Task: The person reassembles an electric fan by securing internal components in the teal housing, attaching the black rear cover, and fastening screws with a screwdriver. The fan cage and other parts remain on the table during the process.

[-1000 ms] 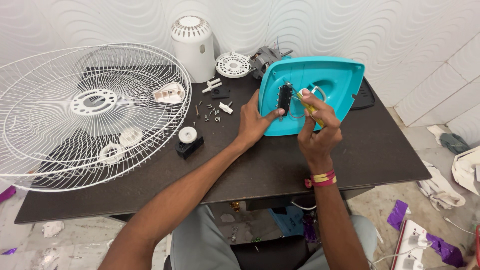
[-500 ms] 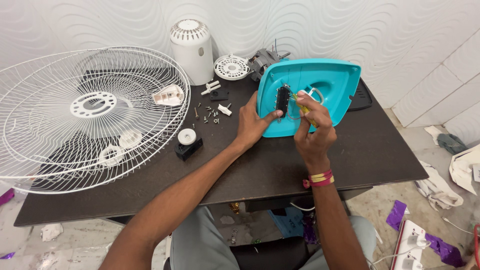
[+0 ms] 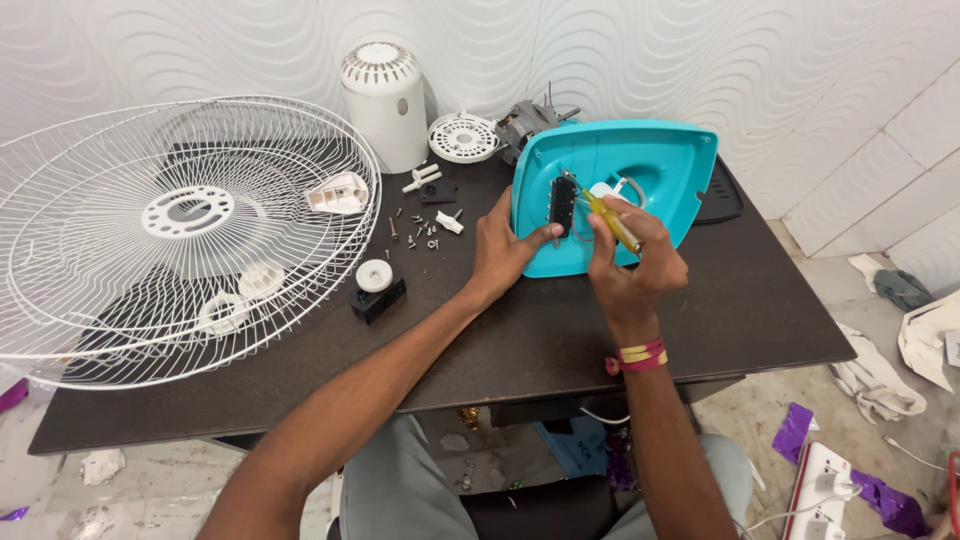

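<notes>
Turquoise fan base cover (image 3: 640,170): lying hollow side up at 1 o'clock on the dark table (image 3: 560,340), propped tilted toward the person. Its far edge is sitting close to the wall; its right corner is overlapping a black flat part (image 3: 722,198) near the table's right edge. Inside the hollow: a black switch block (image 3: 562,205) at the left and a white fitting partly hidden behind the fingers.

Left hand (image 3: 505,250): bracing the cover's left rim, thumb pressing beside the switch block, grip closed on the rim.

Right hand (image 3: 630,262): grip clamped around a yellow-handled screwdriver (image 3: 612,222), its tip pointing at the switch block.

Open room: bare tabletop is showing at 5 o'clock, between the right wrist and the table's right and near edges, and along the near edge under both forearms.

White wire fan guard (image 3: 170,235): occupying the 9 o'clock half, overhanging the table's left edge. Inside its ring are lying a white hub plate (image 3: 187,211) and two small white caps (image 3: 245,295).

Loose screws (image 3: 415,232): scattered at 11 o'clock, between guard and cover.

Black block with white knob (image 3: 377,288): sitting just beside the guard's rim.

White motor housing (image 3: 382,100) and white vented disc (image 3: 463,137): standing at 12 o'clock against the wall; a bare motor (image 3: 527,122) is sitting behind the cover.
</notes>
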